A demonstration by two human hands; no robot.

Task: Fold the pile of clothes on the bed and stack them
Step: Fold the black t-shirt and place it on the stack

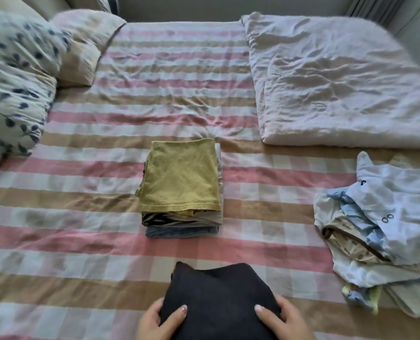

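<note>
Lying at six o'clock on the striped sheet (81, 241), a folded dark garment (216, 295) is gripped at both sides: the left hand (157, 322) and right hand (285, 320) are curled round its edges, thumbs laid on top. A folded stack (179, 223), topped by an olive shirt (180, 176), is seen at centre. Unfolded pale clothes (388, 217) are heaped at three o'clock.

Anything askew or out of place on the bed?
Nothing damaged. Folded stack slightly uneven: a grey layer pokes out right of the olive garment on top. Light-blue pile at right lies crumpled, unfolded.
</note>
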